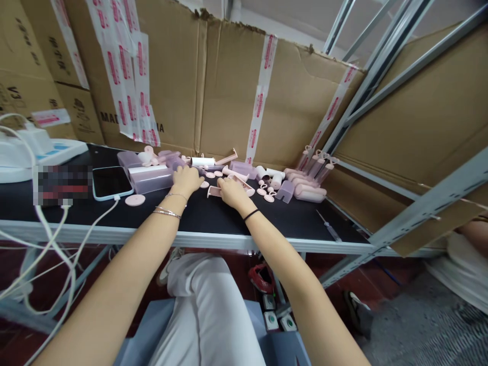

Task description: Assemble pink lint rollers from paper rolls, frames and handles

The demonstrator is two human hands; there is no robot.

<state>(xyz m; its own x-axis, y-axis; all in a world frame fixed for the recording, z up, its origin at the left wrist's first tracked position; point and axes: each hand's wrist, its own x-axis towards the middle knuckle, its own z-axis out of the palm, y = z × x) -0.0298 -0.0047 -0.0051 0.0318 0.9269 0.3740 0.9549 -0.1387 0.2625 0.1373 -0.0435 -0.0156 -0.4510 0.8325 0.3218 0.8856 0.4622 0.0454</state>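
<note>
My left hand (pixel 185 180) rests on the black table top (pixel 213 216), fingers curled over small pink parts beside a pale purple box (pixel 150 178); what it grips is hidden. My right hand (pixel 231 192) lies just to its right, fingers closed on a pink T-shaped plastic piece (pixel 214 191). Several small pink discs and rings (pixel 267 193) and white cylinders (pixel 272 178) are scattered beyond both hands.
A phone (pixel 110 182) on a white cable lies at the left, with a pink disc (pixel 134 200) in front of it. Cardboard sheets (pixel 236 86) wall the back. Pink cases (pixel 307 189) sit at the right. A screwdriver (pixel 328 226) lies near the table's front right edge. Another person (pixel 467 259) is at far right.
</note>
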